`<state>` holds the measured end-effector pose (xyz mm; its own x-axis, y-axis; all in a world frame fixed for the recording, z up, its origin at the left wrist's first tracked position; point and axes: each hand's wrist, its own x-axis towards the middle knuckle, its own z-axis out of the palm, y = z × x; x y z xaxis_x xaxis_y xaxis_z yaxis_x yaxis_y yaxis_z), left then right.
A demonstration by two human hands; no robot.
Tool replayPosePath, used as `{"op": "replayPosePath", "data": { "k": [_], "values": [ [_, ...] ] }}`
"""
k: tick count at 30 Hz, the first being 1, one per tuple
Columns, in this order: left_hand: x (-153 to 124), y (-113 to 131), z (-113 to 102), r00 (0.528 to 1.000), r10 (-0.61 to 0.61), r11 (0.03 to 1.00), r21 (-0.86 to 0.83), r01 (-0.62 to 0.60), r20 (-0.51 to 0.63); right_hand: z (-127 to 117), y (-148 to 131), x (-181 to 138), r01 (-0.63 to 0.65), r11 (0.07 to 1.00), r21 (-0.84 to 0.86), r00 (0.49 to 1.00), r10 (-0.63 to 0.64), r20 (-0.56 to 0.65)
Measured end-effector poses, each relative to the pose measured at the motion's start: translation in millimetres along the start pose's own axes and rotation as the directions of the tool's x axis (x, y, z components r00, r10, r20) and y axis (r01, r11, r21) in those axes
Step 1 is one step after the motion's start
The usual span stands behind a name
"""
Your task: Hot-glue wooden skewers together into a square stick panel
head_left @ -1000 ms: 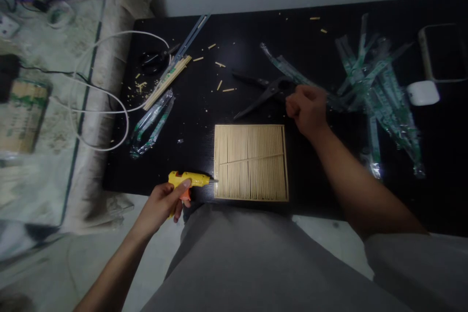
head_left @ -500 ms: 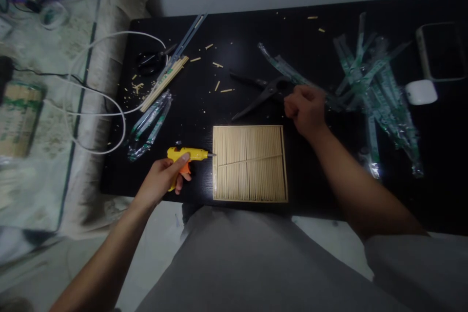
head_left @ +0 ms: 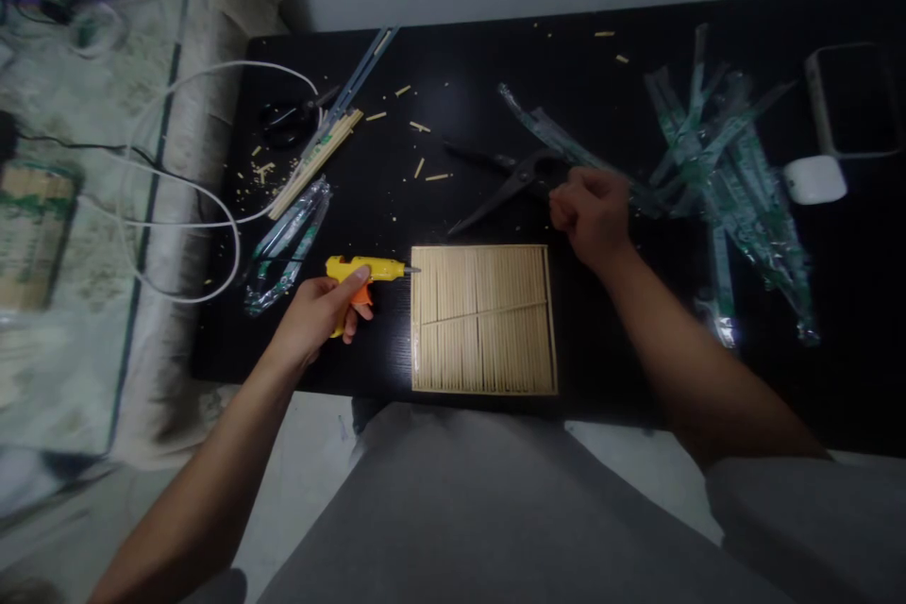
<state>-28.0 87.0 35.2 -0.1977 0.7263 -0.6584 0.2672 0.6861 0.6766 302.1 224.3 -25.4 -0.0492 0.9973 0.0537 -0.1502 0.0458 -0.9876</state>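
My left hand is wrapped round a yellow hot glue gun with an orange trigger. The gun's metal nozzle points right and meets the left edge of a flat rectangular panel made of thin wooden sticks laid side by side. One stick crosses the panel at a slant. Closed in a fist, my right hand rests beyond the panel's upper right corner, and nothing shows in its fingers. Beside that fist lies a pair of black shears with the blades apart.
On the black table lie a bundle of sticks, small black scissors, crumpled plastic wrappers and scattered stick offcuts. A phone and a white case sit at the right. A white cable loops at the left.
My left hand has moved the glue gun a little away from me, so its nozzle sits higher along the panel's left edge. The right hand stays still.
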Motion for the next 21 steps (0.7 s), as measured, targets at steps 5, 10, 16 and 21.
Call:
{"op": "replayPosePath", "data": {
  "k": [5,10,16,21],
  "values": [
    [-7.6,-2.8,0.4,0.999,-0.032,0.999,0.004,0.032,0.019,1.8,-1.4,-0.1,-0.013,1.0,0.012,1.0,0.013,-0.002],
    [-19.1,-11.9,0.3,0.997,-0.077,0.997,-0.022,0.078,0.026,1.9,-2.8,-0.6,-0.019,1.0,0.008,1.0,0.019,-0.004],
    [-34.3,-28.2,-2.6,0.991,-0.121,0.992,-0.017,0.122,0.058,2.3,-4.0,-1.1,-0.024,0.998,-0.055,1.0,0.024,0.005],
    [-47.8,-39.4,-1.4,0.986,-0.155,0.988,-0.003,0.155,0.061,1.8,-2.8,-1.0,-0.01,0.996,-0.088,1.0,0.011,0.016]
  ]
}}
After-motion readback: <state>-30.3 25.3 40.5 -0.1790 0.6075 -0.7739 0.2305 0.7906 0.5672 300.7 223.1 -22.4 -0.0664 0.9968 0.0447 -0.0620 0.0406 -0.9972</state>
